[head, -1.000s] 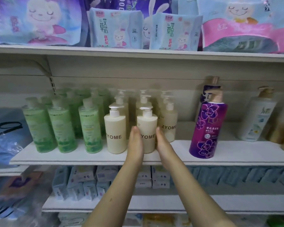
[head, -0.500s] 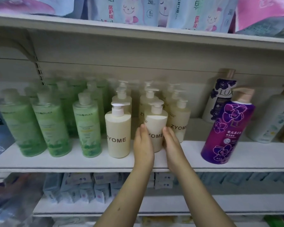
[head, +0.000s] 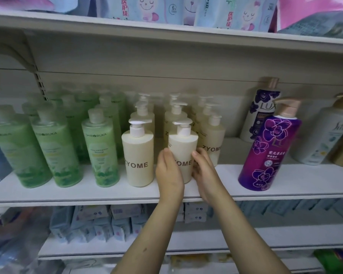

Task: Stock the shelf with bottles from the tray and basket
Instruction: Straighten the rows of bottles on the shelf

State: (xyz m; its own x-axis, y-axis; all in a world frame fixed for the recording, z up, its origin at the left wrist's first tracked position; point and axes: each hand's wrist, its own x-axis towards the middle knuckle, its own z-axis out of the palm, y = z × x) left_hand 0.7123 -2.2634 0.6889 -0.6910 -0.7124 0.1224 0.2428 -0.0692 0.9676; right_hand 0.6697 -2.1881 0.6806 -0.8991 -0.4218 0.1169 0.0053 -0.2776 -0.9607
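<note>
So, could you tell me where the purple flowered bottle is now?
In the head view the purple bottle stands at the front of the middle shelf, right of the cream Zyome bottles, before the white Lux bottle.

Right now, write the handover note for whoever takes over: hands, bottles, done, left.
Hands: left hand and right hand, fingers flat against either side of the front ZYOME bottle, upright near the front of the shelf.
A second ZYOME bottle stands to its left, green bottles beyond, purple bottle to its right.
Done: this bottle is shelved. Left: let go, fetch more; tray and basket are out of view.
</note>
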